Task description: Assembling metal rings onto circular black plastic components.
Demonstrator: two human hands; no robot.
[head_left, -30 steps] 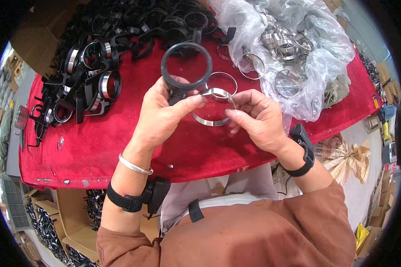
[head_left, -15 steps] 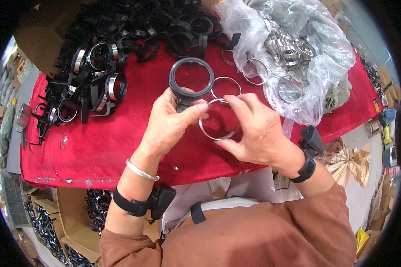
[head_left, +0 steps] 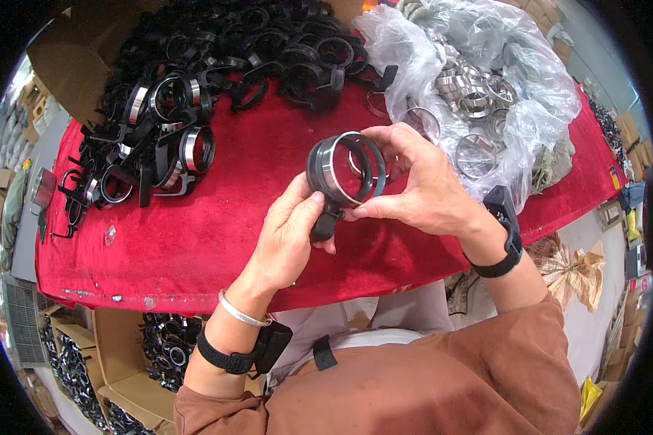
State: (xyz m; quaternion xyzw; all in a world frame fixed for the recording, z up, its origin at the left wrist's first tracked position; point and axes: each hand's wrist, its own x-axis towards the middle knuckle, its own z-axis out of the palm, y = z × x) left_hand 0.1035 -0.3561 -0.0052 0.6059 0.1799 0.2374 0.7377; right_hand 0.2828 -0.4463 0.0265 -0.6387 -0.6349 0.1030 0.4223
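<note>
My left hand (head_left: 286, 235) grips a black ring-shaped plastic part (head_left: 314, 170) by its short stem (head_left: 327, 223), thumb against the lower rim. A silver metal ring (head_left: 329, 170) sits around the black ring, which is tilted on edge above the red cloth. My right hand (head_left: 432, 185) is closed round the ring's right side, fingers at the top and thumb underneath. Its grip partly hides that side, so I cannot tell how fully the ring is seated. Just behind, a loose silver ring (head_left: 390, 176) is mostly covered by the held part and fingers.
Black ring parts (head_left: 276, 54) are heaped at the back; others with silver bands (head_left: 196, 150) lie at the left. A clear plastic bag (head_left: 519, 148) at the right holds several silver rings (head_left: 475, 105). Red cloth (head_left: 159, 257) covers the table. Below it stands an open cardboard box (head_left: 127, 355).
The silver ring, held apart beside the black part before, is now around it. Both hands have come together; the black part has moved down and right and turned on edge.
</note>
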